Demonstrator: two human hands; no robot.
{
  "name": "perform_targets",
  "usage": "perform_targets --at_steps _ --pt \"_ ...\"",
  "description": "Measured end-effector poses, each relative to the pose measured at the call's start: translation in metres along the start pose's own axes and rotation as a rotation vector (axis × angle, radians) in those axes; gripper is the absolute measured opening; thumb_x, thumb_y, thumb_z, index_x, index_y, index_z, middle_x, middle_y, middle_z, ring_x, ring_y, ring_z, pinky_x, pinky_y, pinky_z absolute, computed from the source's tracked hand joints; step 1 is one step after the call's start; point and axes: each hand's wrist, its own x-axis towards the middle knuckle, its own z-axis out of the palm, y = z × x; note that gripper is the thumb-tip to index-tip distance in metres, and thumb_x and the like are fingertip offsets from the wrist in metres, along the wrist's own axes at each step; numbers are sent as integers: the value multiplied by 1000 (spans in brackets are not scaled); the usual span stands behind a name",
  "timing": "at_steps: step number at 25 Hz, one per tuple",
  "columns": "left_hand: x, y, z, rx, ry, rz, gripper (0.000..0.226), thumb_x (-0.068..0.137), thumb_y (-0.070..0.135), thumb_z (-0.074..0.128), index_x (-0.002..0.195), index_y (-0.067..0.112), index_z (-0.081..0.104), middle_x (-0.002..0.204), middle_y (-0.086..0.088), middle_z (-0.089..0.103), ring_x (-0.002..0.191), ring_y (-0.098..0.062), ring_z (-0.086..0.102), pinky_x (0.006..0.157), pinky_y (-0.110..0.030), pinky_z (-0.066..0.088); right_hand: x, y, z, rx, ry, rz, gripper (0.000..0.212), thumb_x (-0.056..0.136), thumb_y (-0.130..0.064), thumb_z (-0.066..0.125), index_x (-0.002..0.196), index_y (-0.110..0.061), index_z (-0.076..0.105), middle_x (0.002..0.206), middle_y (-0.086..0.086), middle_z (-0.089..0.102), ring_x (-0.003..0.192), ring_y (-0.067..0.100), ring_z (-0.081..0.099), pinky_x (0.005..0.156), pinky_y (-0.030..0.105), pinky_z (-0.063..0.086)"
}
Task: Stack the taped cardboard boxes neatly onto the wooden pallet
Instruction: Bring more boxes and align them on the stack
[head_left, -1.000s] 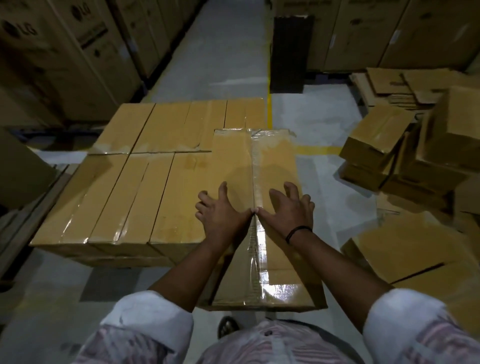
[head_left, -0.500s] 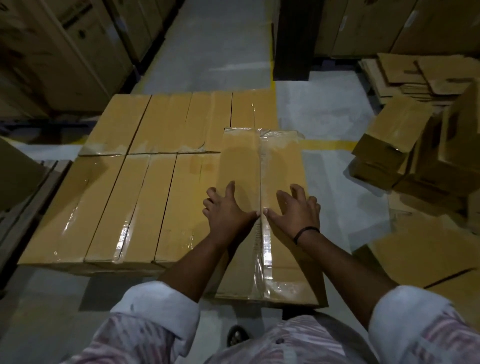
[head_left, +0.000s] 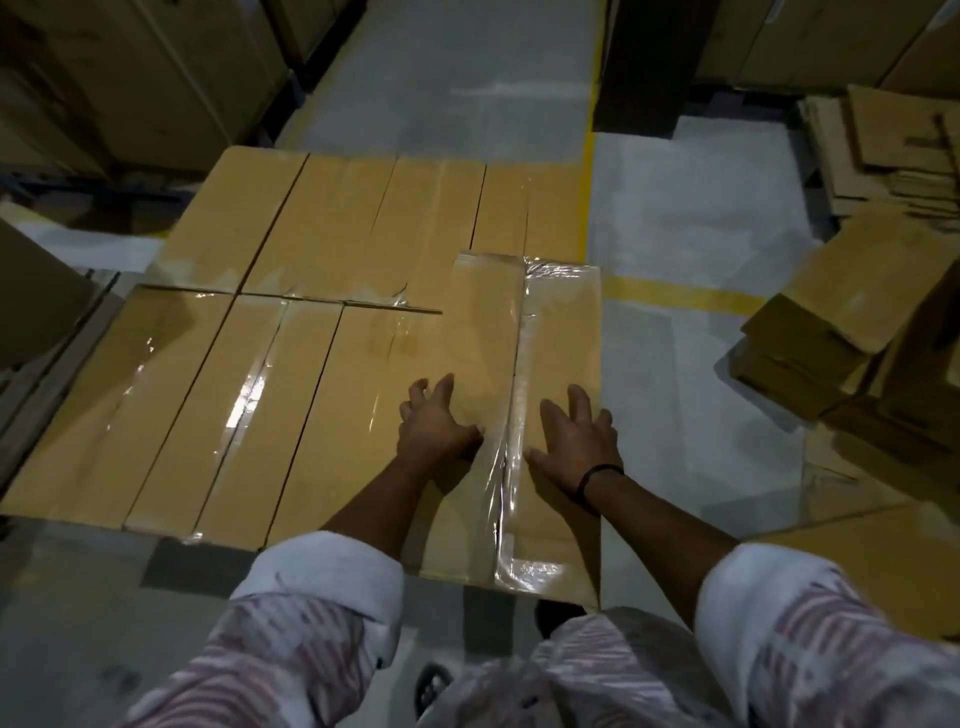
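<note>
Taped box (head_left: 561, 338): long rectangular carton, matte tan board, with a glossy, wrinkled clear tape strip (head_left: 514, 415) along the top seam. It lies at the right end of the stacked layer (head_left: 234, 405) of like cartons. Its far end reaches past the seam between the front and back rows, and its near end overhangs the layer's front edge.

Left hand (head_left: 434, 426) and right hand (head_left: 576, 441) are both flat on the box top, fingers spread wide, gripping nothing, one on each side of the tape.

The box's right edge is free. Bare grey floor (head_left: 701, 208) runs to the loose box pile (head_left: 831, 332), well apart.

Versus 0.5 s ago, the box has slid further on and the overhang is shorter. The thumbs, which met at the seam, are now apart.
</note>
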Motion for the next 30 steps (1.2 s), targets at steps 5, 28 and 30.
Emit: perform_targets --at_steps 5,28,30 --pt "-17 -16 15 171 7 40 93 85 46 76 160 34 22 169 -9 1 145 -44 23 108 -55 41 -1 8 9 1 -19 -29 75 89 -61 59 150 -36 24 165 2 -8 145 49 5 116 59 26" --pt "-205 -140 22 201 59 339 54 83 -9 62 133 13 67 120 -17 69 101 -31 68 85 -38 59 -230 -7 96 218 142 201 43 97 -20 61 139 -22 54 159 13 28 138 33 43 111 37 38" --pt "-205 -141 21 173 63 318 53 86 -9 61 132 14 68 121 -15 69 102 -30 68 84 -35 57 -230 -6 95 257 165 210 40 96 -18 62 136 -21 58 148 15 45 131 33 48 109 38 42"
